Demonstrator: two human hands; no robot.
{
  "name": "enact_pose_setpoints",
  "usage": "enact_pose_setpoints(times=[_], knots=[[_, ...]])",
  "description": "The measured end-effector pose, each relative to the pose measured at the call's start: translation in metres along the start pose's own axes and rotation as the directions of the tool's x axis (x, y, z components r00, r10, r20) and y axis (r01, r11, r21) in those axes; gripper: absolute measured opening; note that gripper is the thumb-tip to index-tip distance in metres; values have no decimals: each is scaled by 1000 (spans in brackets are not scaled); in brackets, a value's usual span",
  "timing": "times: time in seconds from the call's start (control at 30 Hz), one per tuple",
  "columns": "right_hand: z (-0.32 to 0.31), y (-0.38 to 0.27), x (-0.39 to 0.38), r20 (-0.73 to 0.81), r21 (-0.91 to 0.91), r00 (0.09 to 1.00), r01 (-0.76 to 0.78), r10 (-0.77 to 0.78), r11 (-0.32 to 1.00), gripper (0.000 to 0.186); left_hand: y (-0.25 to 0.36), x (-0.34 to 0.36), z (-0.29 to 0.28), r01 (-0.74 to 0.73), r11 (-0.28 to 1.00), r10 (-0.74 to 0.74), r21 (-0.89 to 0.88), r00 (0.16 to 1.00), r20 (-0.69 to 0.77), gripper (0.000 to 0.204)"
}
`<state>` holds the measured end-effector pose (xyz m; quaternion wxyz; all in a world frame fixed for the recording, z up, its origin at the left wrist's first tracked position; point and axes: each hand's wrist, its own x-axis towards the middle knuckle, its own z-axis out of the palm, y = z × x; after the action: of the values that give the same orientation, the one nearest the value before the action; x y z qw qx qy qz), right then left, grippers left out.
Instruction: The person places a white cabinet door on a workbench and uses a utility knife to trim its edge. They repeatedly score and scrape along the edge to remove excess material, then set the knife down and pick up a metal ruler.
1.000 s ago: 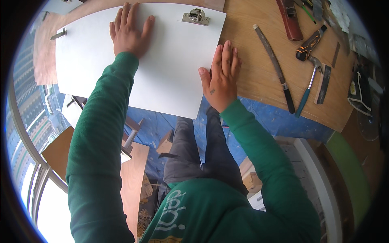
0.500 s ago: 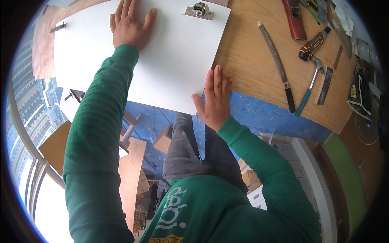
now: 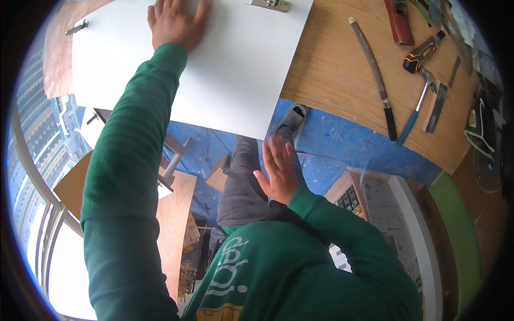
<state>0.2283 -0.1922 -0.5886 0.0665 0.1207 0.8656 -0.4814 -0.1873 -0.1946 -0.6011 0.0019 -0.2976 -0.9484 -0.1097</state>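
A white panel (image 3: 230,80), looking like a cabinet door, lies on the wooden worktable (image 3: 326,80) and juts past its near edge. Metal hinges are fixed to it: one hinge (image 3: 272,4) at the far side, cut off by the frame, and another hinge (image 3: 77,28) by the left end. My left hand (image 3: 179,24) rests flat on the panel, fingers apart, tips partly out of frame. Just off the panel's near right corner is my right hand (image 3: 278,171), above my legs. Its fingers are stretched out and it holds nothing.
On the table's right lie a long rasp-like tool (image 3: 369,69) with a black handle, a hammer (image 3: 415,112), an orange-black utility knife (image 3: 423,53), a dark flat block (image 3: 436,109) and a black pouch (image 3: 480,125). Blue sheeting (image 3: 342,139) covers the floor. A box (image 3: 348,195) stands below.
My right hand has come away from the panel's right edge toward my body. My left hand has slid slightly farther away on the panel. My foot now shows below the table edge.
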Motion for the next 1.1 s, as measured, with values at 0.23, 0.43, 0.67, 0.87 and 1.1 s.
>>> enact_pose_setpoints(times=[0.23,0.43,0.67,0.87,1.1], knots=[[-70,15,34,-235,194,972,27,20,981,25,-48,2,28,-117,990,128,74,978,-165,72],[-133,46,76,-370,68,921,-100,118,993,17,-41,3,29,-140,990,141,14,974,-175,71],[-86,23,64,-87,328,969,-189,229,925,7,-18,-4,4,-26,1000,26,-10,999,-27,67],[-43,12,59,56,400,967,-248,247,882,6,-17,-3,5,-29,1000,29,-8,999,-21,68],[-35,11,62,-49,269,986,-142,161,953,11,-15,-2,1,-12,1000,12,6,1000,-4,69]])
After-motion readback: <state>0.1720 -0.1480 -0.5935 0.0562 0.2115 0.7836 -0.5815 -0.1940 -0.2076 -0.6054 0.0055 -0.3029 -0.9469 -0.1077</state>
